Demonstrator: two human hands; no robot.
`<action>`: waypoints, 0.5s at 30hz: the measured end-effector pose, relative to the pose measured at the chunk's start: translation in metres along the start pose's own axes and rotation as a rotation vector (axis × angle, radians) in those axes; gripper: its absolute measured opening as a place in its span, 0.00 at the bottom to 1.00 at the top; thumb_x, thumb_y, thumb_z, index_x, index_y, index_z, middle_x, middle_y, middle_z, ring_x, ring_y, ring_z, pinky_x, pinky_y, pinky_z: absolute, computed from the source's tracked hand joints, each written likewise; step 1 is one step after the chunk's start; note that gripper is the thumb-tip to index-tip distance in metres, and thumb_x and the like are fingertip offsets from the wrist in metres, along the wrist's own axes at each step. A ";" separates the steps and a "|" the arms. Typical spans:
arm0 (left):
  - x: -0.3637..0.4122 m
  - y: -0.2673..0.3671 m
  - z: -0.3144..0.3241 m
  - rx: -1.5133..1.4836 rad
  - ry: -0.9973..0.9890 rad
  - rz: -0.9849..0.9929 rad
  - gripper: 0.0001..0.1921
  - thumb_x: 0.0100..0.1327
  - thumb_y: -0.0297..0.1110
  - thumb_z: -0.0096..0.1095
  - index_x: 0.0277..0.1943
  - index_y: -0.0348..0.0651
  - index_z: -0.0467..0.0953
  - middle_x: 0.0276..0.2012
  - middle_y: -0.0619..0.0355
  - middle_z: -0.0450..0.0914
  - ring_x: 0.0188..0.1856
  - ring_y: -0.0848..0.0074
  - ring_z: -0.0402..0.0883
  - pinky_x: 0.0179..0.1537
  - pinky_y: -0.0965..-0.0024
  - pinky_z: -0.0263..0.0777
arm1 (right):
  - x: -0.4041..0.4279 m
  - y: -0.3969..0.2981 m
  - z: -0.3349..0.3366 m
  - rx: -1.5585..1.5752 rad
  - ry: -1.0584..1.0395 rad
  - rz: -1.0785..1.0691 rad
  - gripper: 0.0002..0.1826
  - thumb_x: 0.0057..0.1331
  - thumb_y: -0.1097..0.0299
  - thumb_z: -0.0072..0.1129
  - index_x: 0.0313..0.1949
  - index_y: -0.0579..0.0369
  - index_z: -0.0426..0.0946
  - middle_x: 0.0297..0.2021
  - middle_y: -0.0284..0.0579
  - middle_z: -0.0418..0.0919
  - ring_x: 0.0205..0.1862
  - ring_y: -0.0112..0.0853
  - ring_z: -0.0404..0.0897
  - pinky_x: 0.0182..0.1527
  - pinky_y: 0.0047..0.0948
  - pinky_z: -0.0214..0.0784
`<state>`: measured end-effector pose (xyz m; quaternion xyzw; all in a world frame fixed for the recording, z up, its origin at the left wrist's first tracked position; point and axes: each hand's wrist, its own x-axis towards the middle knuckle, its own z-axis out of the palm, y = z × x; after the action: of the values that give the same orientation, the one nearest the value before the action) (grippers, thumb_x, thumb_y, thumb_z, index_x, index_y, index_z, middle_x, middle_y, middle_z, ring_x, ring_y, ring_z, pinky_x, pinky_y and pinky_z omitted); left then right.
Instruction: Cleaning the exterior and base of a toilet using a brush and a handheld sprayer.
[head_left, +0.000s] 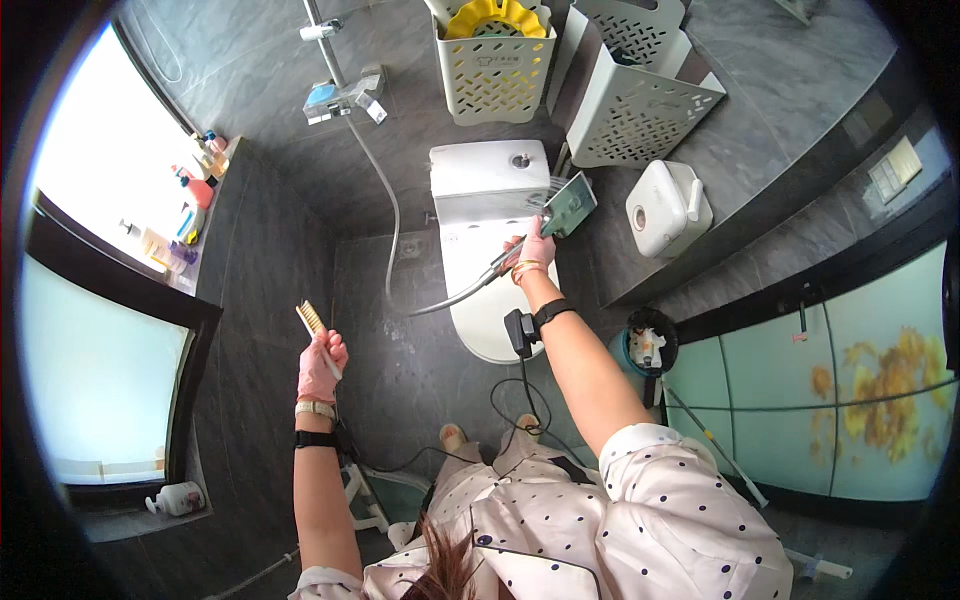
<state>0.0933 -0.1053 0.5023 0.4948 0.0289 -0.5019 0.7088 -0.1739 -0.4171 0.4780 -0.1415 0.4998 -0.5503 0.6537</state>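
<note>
My left hand (321, 367) grips the handle of a scrubbing brush (310, 318), its pale bristles pointing up and away from me. It is held to the left of the toilet, above the dark tiled floor. My right hand (534, 246) is closed around the handle of a square hand shower (571, 204). Thin streaks of water run from the shower head towards the white toilet tank (487, 180). A metal shower hose (450, 300) trails from its handle across the lowered toilet lid (480, 262) and loops up to the mixer shelf (345, 101).
Two perforated laundry baskets (495, 79) (637, 112) hang behind the toilet. On the right ledge stands a white box (667, 210), with a waste bin (646, 349) below. Bottles (196, 191) line the left sill. Black cables (517, 390) dangle near my feet.
</note>
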 end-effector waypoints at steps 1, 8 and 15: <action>0.002 0.001 0.003 0.041 -0.031 0.013 0.11 0.70 0.36 0.47 0.35 0.38 0.70 0.26 0.60 0.74 0.23 0.79 0.70 0.29 0.78 0.70 | -0.007 0.000 -0.001 -0.023 -0.015 0.005 0.20 0.64 0.51 0.55 0.39 0.56 0.65 0.16 0.43 0.70 0.12 0.35 0.73 0.13 0.33 0.70; 0.020 -0.015 0.030 0.101 -0.154 -0.022 0.08 0.68 0.35 0.50 0.35 0.41 0.70 0.29 0.58 0.76 0.33 0.75 0.76 0.38 0.75 0.72 | 0.003 -0.020 -0.079 0.026 0.191 -0.003 0.24 0.62 0.48 0.57 0.40 0.57 0.62 0.16 0.43 0.70 0.12 0.33 0.72 0.14 0.33 0.70; 0.031 -0.025 0.039 0.118 -0.186 -0.009 0.09 0.67 0.36 0.53 0.40 0.39 0.70 0.32 0.56 0.75 0.35 0.75 0.76 0.38 0.76 0.72 | 0.003 -0.058 -0.156 0.143 0.348 -0.062 0.32 0.62 0.50 0.57 0.54 0.56 0.55 0.20 0.44 0.70 0.15 0.35 0.72 0.15 0.34 0.69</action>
<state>0.0726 -0.1553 0.4890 0.4867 -0.0641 -0.5497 0.6759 -0.3335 -0.3829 0.4475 -0.0129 0.5603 -0.6204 0.5487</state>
